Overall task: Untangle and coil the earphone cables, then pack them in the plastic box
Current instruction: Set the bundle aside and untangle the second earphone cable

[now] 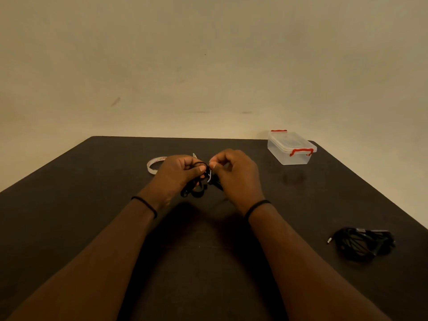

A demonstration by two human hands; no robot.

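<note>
Above a dark table (pixel 92 228), left hand (pixel 178 172) and right hand (pixel 236 174) pinch a black earphone cable (pixel 194 192), its loops partly hidden by curled fingers. Nearby: tape roll (pixel 152 166), half-hidden; lidded plastic box (pixel 290 148); second cable bundle (pixel 362 243), murky.

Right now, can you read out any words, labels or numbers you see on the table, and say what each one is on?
Nothing can be read.
Tape roll: reddish print on its inner face, too blurred to read.
Plastic box: no label shows on its clear lid or walls.
Earphone cables: no print visible.
</note>
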